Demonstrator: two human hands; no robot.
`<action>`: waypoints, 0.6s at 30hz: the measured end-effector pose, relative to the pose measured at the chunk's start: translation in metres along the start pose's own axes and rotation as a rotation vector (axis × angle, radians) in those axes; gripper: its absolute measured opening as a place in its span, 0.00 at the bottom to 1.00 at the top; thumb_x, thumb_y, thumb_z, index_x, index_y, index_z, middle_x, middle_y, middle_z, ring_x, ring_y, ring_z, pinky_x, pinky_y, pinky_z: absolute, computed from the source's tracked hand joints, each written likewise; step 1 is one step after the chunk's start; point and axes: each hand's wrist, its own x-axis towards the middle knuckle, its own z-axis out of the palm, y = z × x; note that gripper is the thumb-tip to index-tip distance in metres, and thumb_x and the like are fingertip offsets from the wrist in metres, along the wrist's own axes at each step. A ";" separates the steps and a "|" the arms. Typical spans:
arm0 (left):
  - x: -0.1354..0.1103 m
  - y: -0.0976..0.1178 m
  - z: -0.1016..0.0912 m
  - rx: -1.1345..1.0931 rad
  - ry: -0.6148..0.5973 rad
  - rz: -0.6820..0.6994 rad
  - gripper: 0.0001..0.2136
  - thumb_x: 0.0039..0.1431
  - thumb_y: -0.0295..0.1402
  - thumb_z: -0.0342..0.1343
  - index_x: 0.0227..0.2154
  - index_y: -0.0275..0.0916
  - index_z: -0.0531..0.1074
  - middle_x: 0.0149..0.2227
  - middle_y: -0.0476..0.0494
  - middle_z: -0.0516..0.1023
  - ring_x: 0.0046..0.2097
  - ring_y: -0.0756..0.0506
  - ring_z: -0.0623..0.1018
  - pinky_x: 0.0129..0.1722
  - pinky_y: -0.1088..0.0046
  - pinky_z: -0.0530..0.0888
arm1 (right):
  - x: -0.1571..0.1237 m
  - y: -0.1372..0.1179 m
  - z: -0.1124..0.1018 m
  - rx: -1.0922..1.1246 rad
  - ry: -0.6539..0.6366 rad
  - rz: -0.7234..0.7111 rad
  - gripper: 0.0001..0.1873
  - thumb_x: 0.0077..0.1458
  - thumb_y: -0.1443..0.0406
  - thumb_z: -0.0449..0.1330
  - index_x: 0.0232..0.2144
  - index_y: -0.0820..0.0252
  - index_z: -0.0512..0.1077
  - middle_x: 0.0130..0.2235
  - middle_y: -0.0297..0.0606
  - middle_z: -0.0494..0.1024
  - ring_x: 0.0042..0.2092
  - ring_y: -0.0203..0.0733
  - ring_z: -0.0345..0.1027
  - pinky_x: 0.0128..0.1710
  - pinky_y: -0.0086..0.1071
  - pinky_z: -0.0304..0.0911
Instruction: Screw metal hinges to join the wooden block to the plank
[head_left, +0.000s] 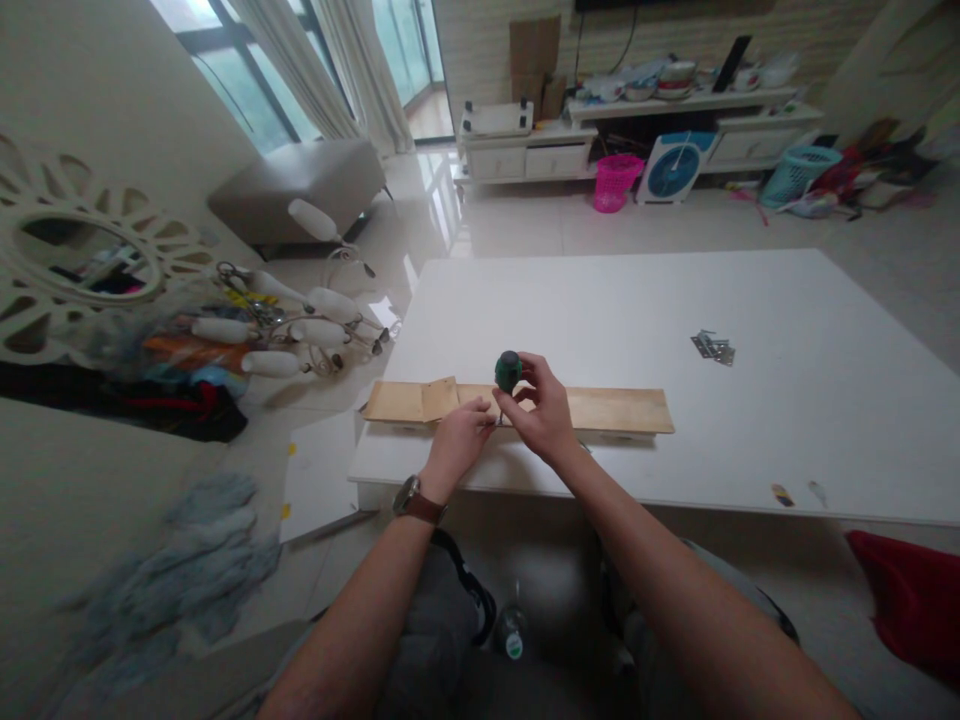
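Observation:
My right hand (541, 402) is closed round the green and black handle of a screwdriver (508, 371), held upright with its shaft pointing down. Below it lies a long wooden board (619, 408), raised a little off the white table. My left hand (463, 440) rests at the board's near edge, fingertips pressed together beside the screwdriver's tip. Whatever those fingers pinch is too small to make out. A short wooden piece (439, 398) lies across the board left of my hands.
Several metal brackets (713, 347) lie in a pile on the white table (757, 420), toward the right. Two small items (782, 495) sit near its front edge. A lamp with several white shades (322, 303) stands left of the table. Under the front edge is a bottle (512, 635).

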 end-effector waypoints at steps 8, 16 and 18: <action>0.000 -0.003 0.003 -0.004 0.015 -0.004 0.07 0.65 0.28 0.63 0.39 0.44 0.87 0.53 0.41 0.84 0.54 0.41 0.83 0.56 0.65 0.77 | 0.002 0.006 -0.001 -0.014 0.021 -0.010 0.23 0.56 0.65 0.66 0.53 0.51 0.68 0.43 0.38 0.78 0.43 0.43 0.76 0.31 0.31 0.73; 0.000 -0.001 0.002 0.012 0.012 -0.003 0.07 0.65 0.27 0.63 0.39 0.43 0.86 0.51 0.41 0.85 0.53 0.42 0.84 0.55 0.66 0.78 | 0.000 0.002 0.000 0.000 -0.023 0.012 0.22 0.60 0.65 0.61 0.56 0.51 0.66 0.47 0.40 0.80 0.45 0.43 0.78 0.35 0.32 0.74; 0.000 0.001 0.002 0.016 0.012 -0.009 0.07 0.65 0.26 0.63 0.39 0.43 0.86 0.52 0.41 0.85 0.53 0.41 0.83 0.56 0.66 0.78 | 0.000 0.001 0.000 -0.006 -0.022 0.004 0.23 0.60 0.65 0.61 0.57 0.51 0.66 0.47 0.40 0.81 0.45 0.43 0.78 0.35 0.32 0.75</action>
